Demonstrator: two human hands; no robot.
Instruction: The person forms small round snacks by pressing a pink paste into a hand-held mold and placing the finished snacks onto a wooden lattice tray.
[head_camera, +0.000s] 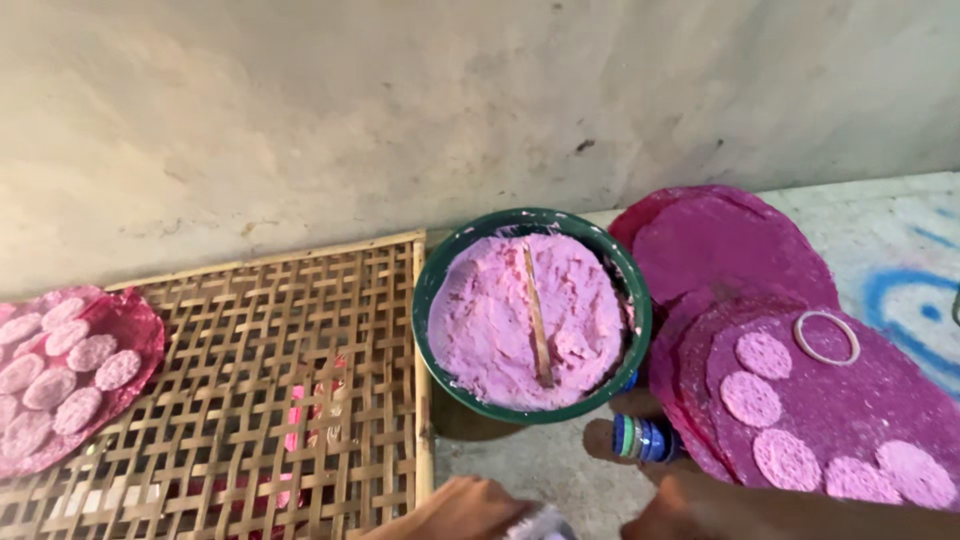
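A green bowl (432, 290) full of thick pink paste stands on the floor, with a thin wooden stick (537, 315) lying in the paste. My right hand (625, 425), with blue and green bangles on its wrist, reaches in under the bowl's near right rim; its fingers are hidden. Only the top of my left hand (470, 508) shows at the bottom edge, beside a small white object (545, 522). Right of the bowl lies a stack of round magenta sheets (730, 250). The top sheet carries several pale pink discs (750, 398) and a white ring (826, 336).
A woven bamboo mat (280, 400) covers the floor to the left. Another magenta sheet (140, 325) with several pink discs rests on its left end. A rough plaster wall runs along the back. Grey floor with blue markings (910, 300) lies at the right.
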